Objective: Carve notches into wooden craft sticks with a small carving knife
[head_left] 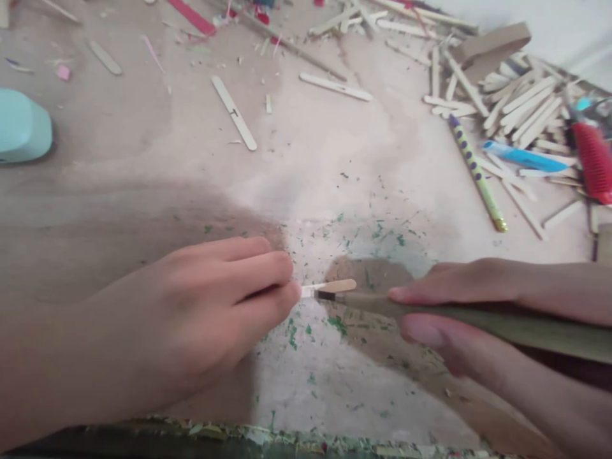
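Note:
My left hand (229, 293) rests low over the table, fingers closed on one end of a thin wooden craft stick (340, 286). The stick's rounded end sticks out to the right, and its other end is hidden under my fingertips. From the right, my right hand (459, 306) grips a slim tool with a long olive-brown handle (507, 325), thumb below and fingers above. A dark collar and a small pale tip end the tool, touching or just beside the stick near my left fingertips. Blur keeps me from telling what kind of tool it is.
Green scraps (337, 324) litter the wooden table. Loose craft sticks (234, 113) lie farther back. At the right are a stick pile (530, 108), a dotted pencil (478, 175), a blue strip-like object (526, 157) and a red object (593, 159). A mint-coloured object (21, 126) stands left.

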{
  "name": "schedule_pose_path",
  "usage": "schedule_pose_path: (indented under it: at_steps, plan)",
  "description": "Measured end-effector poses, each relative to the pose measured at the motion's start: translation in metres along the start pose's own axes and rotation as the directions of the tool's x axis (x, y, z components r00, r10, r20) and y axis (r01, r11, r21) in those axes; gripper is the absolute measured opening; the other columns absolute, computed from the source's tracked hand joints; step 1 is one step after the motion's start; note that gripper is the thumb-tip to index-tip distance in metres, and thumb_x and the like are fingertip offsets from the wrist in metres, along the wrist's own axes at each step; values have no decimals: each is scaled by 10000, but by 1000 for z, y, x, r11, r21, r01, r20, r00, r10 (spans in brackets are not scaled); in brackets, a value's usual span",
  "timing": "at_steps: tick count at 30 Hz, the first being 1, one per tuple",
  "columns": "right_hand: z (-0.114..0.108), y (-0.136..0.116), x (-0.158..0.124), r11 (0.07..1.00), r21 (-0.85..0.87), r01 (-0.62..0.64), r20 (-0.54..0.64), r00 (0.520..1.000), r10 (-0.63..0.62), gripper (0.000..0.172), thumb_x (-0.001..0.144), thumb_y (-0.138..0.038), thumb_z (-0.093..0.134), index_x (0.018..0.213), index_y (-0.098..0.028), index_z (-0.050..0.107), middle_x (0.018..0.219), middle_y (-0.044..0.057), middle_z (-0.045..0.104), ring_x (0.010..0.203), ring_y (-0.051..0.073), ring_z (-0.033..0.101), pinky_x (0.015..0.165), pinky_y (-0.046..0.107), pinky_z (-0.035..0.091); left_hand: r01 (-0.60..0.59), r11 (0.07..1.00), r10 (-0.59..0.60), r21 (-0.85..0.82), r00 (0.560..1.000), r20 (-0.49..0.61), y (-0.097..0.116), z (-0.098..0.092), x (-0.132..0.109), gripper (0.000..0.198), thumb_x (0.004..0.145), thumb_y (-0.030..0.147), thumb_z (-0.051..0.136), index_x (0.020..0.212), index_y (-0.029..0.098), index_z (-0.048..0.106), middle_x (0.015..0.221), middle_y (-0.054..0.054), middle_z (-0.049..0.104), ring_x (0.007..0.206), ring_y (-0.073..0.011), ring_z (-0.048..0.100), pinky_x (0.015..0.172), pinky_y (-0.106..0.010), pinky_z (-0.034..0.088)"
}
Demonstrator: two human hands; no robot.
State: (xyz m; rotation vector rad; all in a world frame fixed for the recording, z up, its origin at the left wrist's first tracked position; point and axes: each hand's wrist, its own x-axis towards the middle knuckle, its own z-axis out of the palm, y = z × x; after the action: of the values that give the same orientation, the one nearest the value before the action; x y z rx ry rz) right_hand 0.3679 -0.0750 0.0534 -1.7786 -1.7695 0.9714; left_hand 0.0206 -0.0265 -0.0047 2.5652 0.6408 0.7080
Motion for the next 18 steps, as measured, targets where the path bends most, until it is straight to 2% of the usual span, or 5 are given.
schedule_pose_path:
  at_steps: [3,5,9,12,18]
  plan:
    - [2,-6,12,998,62,10,5,1000,-10,218,991,-692,1093,1026,-483,1040,741,-4,851,444,206,679,362,280,558,25,999,-25,-23,1000,9,1,3,-3,378,1328,60,537,1028,223,698,1051,5,773,909,-169,690,794,-361,601]
    - [5,-8,18,978,189,-92,48,995,84,228,955,-653,1133,1019,-451,1050,668,2,816,432,214,691,308,244,454,75,997,-75,-17,997,9,2,5,-6,379,1352,91,540,1040,228,706,1071,12,779,941,-171,690,833,-364,593]
    - [12,-7,30,900,390,-193,149,978,145,213,890,-608,1196,965,-464,1058,647,51,825,506,233,774,475,245,652,78,997,-77,-28,996,33,4,4,-5,438,1365,101,509,988,229,691,1053,13,753,933,-176,650,866,-375,575]
    - [15,-3,37,885,418,-205,204,971,129,300,816,-690,1226,896,-462,1047,659,79,835,461,234,752,448,253,637,102,994,-99,-43,994,54,5,0,-3,479,1372,103,464,971,229,692,1033,20,733,917,-164,640,871,-351,583]
    - [3,12,31,929,329,-170,189,976,111,329,917,-722,1158,984,-415,1058,712,76,864,553,283,841,465,273,657,67,996,-62,-61,994,87,1,-4,-2,475,1384,119,412,995,243,653,1073,16,760,942,-152,671,883,-327,591]
